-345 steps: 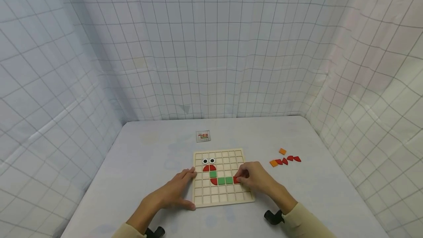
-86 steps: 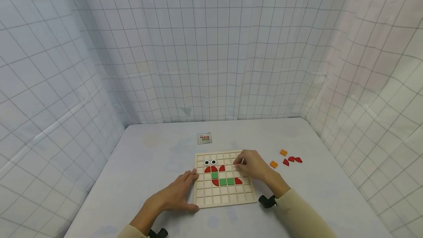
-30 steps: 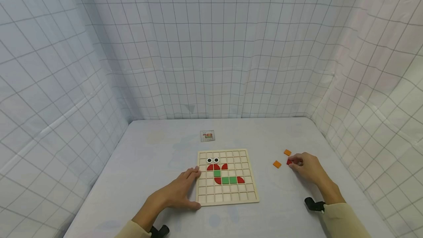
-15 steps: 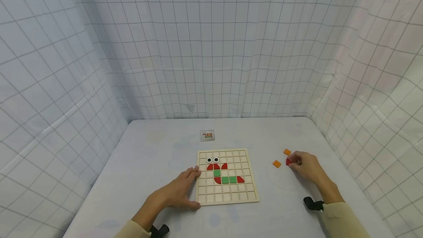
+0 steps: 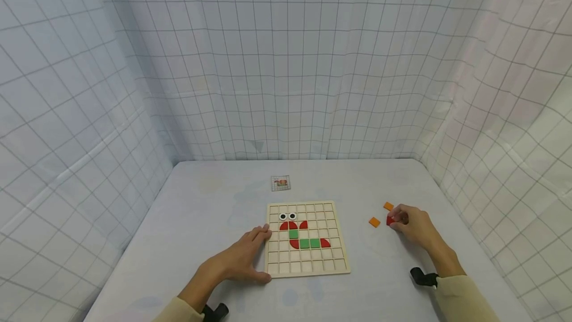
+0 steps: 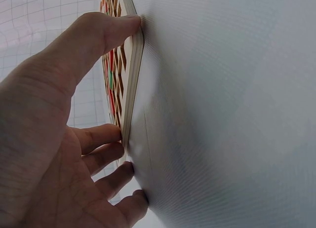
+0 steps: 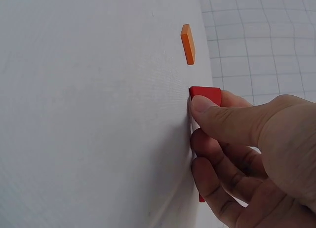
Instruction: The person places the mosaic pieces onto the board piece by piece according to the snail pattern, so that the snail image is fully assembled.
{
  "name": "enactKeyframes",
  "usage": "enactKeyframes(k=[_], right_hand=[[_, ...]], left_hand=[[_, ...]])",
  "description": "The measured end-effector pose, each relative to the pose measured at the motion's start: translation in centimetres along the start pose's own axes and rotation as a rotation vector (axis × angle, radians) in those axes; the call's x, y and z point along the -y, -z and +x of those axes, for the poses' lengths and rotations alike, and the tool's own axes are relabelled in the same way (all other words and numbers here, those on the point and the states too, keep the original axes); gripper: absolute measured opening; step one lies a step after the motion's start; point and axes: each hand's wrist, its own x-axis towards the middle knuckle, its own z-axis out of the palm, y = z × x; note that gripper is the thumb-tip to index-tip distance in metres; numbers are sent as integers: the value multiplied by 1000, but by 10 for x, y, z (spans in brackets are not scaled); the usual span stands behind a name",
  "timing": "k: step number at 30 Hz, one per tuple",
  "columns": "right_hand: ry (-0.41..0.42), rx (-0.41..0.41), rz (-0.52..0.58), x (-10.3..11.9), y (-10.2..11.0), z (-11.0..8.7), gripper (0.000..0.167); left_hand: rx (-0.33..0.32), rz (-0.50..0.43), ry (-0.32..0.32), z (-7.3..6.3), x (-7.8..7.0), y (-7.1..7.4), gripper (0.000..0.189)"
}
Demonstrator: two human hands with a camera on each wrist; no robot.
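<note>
Red tile [image 7: 207, 94] is sitting in the lower right of the head view, where the right hand [image 5: 415, 224] is pinching it between thumb and finger. At lower centre, the left hand [image 5: 239, 260] is touching the gridded board [image 5: 306, 266], thumb and fingers wide apart.

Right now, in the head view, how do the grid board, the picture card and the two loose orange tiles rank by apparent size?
1. Grid board
2. Picture card
3. Orange tiles, unranked: the tile nearer the board and the farther tile look about alike.
</note>
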Motion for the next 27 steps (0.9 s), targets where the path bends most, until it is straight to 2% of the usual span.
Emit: enactKeyframes(k=[7, 12, 21, 27], right_hand=[[-1, -6, -8, 3, -1, -2, 14], [32, -34, 2, 10, -1, -4, 14], [111, -82, 57, 35, -3, -4, 16], [109, -63, 56, 53, -9, 2, 13]], left_hand=[[0, -5, -3, 0, 2, -2, 116], [0, -5, 6, 1, 2, -3, 117], [-5, 2, 11, 0, 0, -1, 117], [-2, 7, 22, 3, 2, -2, 117]])
